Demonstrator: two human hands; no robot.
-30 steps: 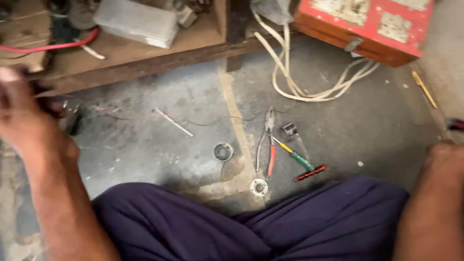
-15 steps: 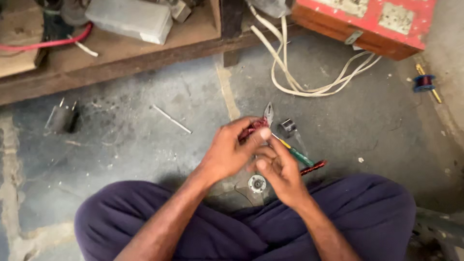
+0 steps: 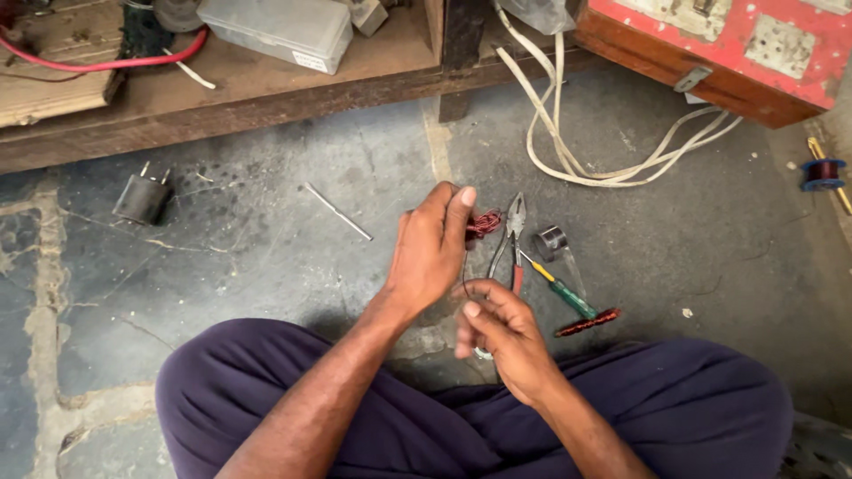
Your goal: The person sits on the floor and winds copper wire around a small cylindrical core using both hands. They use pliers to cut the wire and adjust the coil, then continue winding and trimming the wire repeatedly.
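Observation:
My left hand (image 3: 430, 248) is raised over the floor and pinches a small bundle of reddish copper wire (image 3: 484, 223) between thumb and fingers. My right hand (image 3: 497, 328) sits just below it, fingers curled around a thin dark strand that runs up to the bundle. Right beside the hands on the floor lie pliers (image 3: 515, 232) with red handles, a green-handled screwdriver (image 3: 561, 291) and a dark red coil of wire (image 3: 587, 323). A small grey roll of tape (image 3: 550, 241) rests next to the pliers.
I sit cross-legged in dark blue trousers (image 3: 674, 408) on a grey concrete floor. A black plug (image 3: 142, 197) and a thin metal rod (image 3: 335, 211) lie at the left. White cable (image 3: 568, 142) loops under a red wooden box (image 3: 710, 44). A blue wire spool (image 3: 822, 172) sits far right; a low wooden shelf (image 3: 222, 98) runs behind.
A second ago my hands were spread wide at the frame's edges; they came together over the tools. Since half a second ago the left hand has lifted the wire bundle slightly away from the right.

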